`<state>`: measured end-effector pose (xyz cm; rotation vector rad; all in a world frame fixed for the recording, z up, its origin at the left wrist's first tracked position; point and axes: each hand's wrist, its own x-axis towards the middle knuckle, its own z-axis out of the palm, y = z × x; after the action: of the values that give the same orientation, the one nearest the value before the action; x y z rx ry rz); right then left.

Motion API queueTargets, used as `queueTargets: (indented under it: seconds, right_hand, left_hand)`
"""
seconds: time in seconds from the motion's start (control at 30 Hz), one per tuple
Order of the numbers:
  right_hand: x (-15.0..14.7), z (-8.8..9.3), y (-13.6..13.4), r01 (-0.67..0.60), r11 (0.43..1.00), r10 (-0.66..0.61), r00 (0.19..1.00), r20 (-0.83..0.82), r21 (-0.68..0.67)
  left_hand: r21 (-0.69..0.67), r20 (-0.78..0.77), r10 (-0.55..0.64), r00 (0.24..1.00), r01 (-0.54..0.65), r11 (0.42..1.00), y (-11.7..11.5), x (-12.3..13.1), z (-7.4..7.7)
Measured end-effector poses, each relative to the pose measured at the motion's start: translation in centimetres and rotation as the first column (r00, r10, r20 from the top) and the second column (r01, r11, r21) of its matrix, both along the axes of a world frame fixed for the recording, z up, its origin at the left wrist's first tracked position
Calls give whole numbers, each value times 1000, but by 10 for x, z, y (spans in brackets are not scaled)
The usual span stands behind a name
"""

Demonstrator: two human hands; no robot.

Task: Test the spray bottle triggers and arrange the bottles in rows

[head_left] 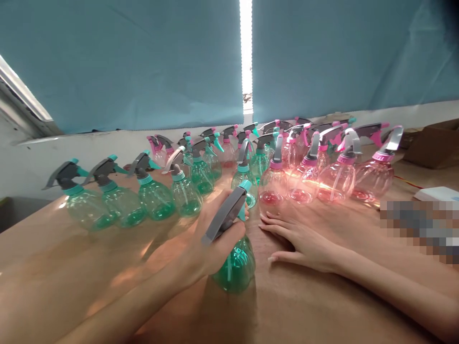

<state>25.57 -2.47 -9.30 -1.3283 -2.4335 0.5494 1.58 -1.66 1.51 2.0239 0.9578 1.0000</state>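
Note:
My left hand point(215, 234) is wrapped round the neck of a green spray bottle point(234, 270) with a grey and teal trigger head. The bottle is close to me at the middle of the table, its nozzle pointing away; the fingers partly hide its collar. Flat on the table to the right lies my right hand point(299, 239), fingers spread, holding nothing. Just beyond its fingertips stands a pink spray bottle point(273, 186). A green spray bottle point(189, 197) with a teal collar stands beyond my left hand, to the left.
Several green bottles point(86, 208) form a row at left, and several pink ones point(373, 177) at right, with more behind. A cardboard box point(432, 143) and a white object point(439, 195) sit at far right. Blue curtains point(143, 62) hang behind the wooden table point(172, 310).

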Motion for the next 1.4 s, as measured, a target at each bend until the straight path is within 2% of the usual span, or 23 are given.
queueTargets:
  seconds: [0.1, 0.33, 0.53, 0.8, 1.03, 1.4]
  right_hand:
    - [2, 1, 0, 2, 1000, -2, 1000, -4, -10]
    - [2, 5, 0, 15, 1000, -15, 1000, -21, 21]
    - [2, 3, 0, 20, 999, -18, 999, -48, 28]
    - [3, 2, 0, 26, 999, -25, 999, -28, 37]
    - [3, 0, -1, 42, 998, -39, 998, -57, 51]
    - [3, 2, -1, 40, 998, -40, 999, 13, 54]
  left_hand:
    - [-14, 34, -23, 999, 24, 1000, 2, 0, -3]
    - [-24, 76, 10, 997, -8, 1000, 3, 1, -11]
    - [-3, 49, -20, 999, 21, 1000, 4, -1, -13]
    - [-47, 44, 6, 999, -4, 999, 6, -1, -8]
    - [-52, -2, -75, 997, 75, 996, 2, 2, -5]
    - [-46, 12, -59, 998, 60, 997, 1, 2, -5]
